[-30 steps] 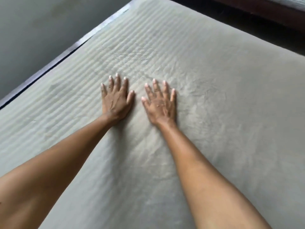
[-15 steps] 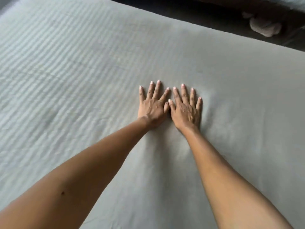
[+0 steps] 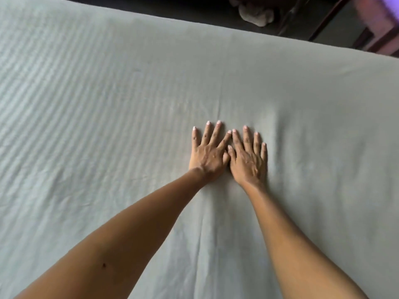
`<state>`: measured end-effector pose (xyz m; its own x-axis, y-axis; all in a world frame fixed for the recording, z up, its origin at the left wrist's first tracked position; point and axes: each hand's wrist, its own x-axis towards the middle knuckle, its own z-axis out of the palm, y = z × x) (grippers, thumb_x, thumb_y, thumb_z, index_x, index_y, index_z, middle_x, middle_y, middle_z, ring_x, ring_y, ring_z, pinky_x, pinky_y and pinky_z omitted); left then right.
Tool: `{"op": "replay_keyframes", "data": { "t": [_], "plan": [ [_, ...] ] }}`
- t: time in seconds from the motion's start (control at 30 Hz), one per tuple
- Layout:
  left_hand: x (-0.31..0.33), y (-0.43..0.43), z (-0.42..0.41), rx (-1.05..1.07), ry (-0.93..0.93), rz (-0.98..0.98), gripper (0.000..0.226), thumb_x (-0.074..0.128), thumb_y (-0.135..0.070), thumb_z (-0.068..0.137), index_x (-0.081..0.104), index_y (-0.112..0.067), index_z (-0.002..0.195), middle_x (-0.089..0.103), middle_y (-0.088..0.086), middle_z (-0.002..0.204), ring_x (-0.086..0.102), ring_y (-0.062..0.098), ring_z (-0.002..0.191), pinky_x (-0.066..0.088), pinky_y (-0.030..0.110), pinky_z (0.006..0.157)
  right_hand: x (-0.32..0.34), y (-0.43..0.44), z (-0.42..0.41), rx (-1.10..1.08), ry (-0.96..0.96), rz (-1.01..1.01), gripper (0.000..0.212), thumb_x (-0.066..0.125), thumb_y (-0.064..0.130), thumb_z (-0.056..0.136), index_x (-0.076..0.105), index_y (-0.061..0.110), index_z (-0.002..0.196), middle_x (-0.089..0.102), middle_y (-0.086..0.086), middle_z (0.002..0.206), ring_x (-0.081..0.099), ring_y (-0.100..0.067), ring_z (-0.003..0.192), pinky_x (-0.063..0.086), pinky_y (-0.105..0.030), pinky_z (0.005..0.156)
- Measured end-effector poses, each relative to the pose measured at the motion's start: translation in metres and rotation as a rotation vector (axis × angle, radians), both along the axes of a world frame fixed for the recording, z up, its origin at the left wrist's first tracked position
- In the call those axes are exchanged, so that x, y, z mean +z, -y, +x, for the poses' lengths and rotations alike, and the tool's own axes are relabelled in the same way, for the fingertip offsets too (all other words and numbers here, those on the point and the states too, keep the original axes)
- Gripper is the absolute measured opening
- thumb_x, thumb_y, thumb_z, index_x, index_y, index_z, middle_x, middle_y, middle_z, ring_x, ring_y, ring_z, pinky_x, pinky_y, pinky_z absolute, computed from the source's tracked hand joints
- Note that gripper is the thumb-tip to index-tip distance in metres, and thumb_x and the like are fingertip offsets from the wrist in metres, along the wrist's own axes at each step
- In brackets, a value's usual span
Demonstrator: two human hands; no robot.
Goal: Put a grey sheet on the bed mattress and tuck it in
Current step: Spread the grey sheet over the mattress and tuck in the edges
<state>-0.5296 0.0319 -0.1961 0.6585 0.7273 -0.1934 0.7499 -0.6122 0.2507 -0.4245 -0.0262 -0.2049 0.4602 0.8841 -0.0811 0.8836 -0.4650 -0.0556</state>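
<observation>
The grey sheet (image 3: 108,100) lies spread over the mattress and fills most of the view. The mattress's ribbed quilting shows through it on the left. My left hand (image 3: 208,153) and my right hand (image 3: 248,158) press flat on the sheet side by side, fingers straight and spread, thumbs touching. Faint creases run from under my hands toward me. The mattress itself is hidden under the sheet.
Beyond the far edge of the bed lies dark floor (image 3: 194,9). A pale crumpled bundle (image 3: 255,15) sits on it at the top right. Dark wooden furniture (image 3: 371,33) stands in the top right corner.
Both hands slid rightward across the sheet and came together until the thumbs touch. The view swung right, so the wall on the left is gone and the floor bundle appears.
</observation>
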Motion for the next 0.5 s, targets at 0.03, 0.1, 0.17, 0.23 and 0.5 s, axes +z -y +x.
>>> {"op": "replay_keyframes", "data": {
  "t": [0.03, 0.1, 0.17, 0.23, 0.5],
  "plan": [
    [0.0, 0.005, 0.01, -0.033, 0.002, -0.001, 0.06, 0.007, -0.043, 0.093, 0.005, -0.031, 0.151, -0.005, 0.0, 0.16, -0.01, 0.026, 0.146, -0.012, 0.053, 0.113, 0.0, 0.01, 0.011, -0.014, 0.0, 0.002, 0.069, 0.003, 0.053, 0.085, 0.026, 0.034, 0.147, 0.02, 0.004, 0.157, 0.014, -0.024, 0.145, 0.006, -0.046, 0.115],
    [0.001, 0.017, 0.026, -0.118, -0.009, 0.001, 0.072, -0.004, -0.046, 0.082, 0.007, -0.03, 0.151, -0.001, 0.001, 0.16, -0.007, 0.026, 0.146, -0.01, 0.052, 0.113, 0.001, 0.029, 0.029, -0.04, 0.011, 0.013, 0.066, 0.009, 0.052, 0.087, 0.033, 0.031, 0.145, 0.027, 0.004, 0.154, 0.021, -0.025, 0.143, 0.011, -0.046, 0.114],
    [0.004, 0.029, 0.036, -0.203, -0.012, 0.018, 0.075, -0.003, -0.045, 0.08, 0.011, -0.026, 0.151, 0.003, 0.003, 0.159, -0.002, 0.027, 0.146, -0.008, 0.05, 0.114, 0.002, 0.045, 0.043, -0.05, 0.018, 0.022, 0.062, 0.019, 0.051, 0.088, 0.042, 0.028, 0.141, 0.036, 0.0, 0.151, 0.031, -0.027, 0.14, 0.019, -0.049, 0.112],
    [0.007, 0.038, 0.037, -0.253, 0.018, -0.006, 0.073, 0.007, -0.043, 0.083, 0.025, -0.018, 0.149, 0.017, 0.006, 0.157, 0.011, 0.029, 0.145, -0.001, 0.051, 0.115, 0.001, 0.056, 0.051, -0.05, 0.022, 0.018, 0.062, 0.024, 0.051, 0.087, 0.045, 0.025, 0.14, 0.039, -0.004, 0.149, 0.034, -0.029, 0.138, 0.022, -0.053, 0.11],
    [0.013, -0.056, -0.079, -0.087, 0.141, 0.132, 0.057, 0.031, -0.032, 0.083, 0.057, -0.011, 0.129, 0.052, 0.011, 0.138, 0.048, 0.032, 0.128, 0.026, 0.056, 0.106, 0.028, -0.01, -0.017, 0.046, -0.014, 0.03, 0.077, 0.017, 0.061, 0.082, 0.028, 0.023, 0.148, 0.017, -0.004, 0.157, 0.011, -0.031, 0.145, 0.005, -0.06, 0.111]
  ]
}}
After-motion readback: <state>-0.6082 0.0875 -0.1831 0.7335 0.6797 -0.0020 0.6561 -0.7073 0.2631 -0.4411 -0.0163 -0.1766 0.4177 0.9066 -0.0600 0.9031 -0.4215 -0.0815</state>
